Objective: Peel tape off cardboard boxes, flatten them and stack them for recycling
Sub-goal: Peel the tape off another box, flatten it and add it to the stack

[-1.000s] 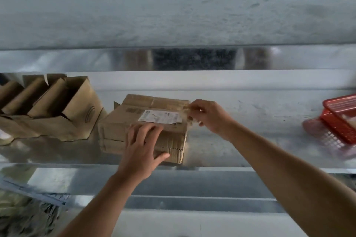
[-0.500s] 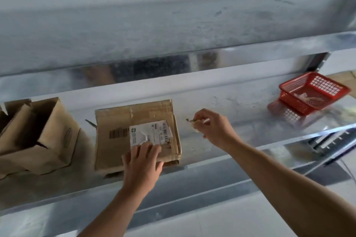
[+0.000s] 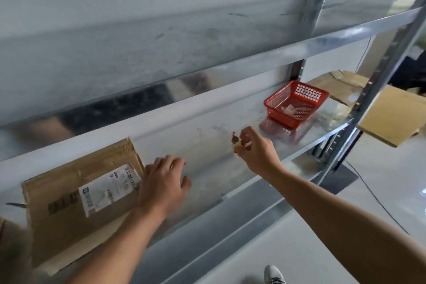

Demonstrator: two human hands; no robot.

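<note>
Fingers [image 3: 244, 132] of the right hand [image 3: 255, 148], pinching a peeled brownish tape scrap [image 3: 235, 142], are carrying it from the brown labelled cardboard box [image 3: 76, 193] toward the red plastic mesh basket [image 3: 276, 115] beyond them for binning, while the left hand [image 3: 161, 184], its fingers [image 3: 166, 161] relaxed and empty, is leaving the box beside them.

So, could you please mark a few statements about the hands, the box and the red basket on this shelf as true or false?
1. The right hand pinches a scrap of tape. True.
2. The red basket stands left of the cardboard box. False: it stands to the box's right, beyond the right hand.
3. The cardboard box bears a white label on its upper face. True.
4. The red basket is empty. False: pale scraps lie in it.
5. The left hand is at the box's right edge, fingers relaxed. True.
</note>
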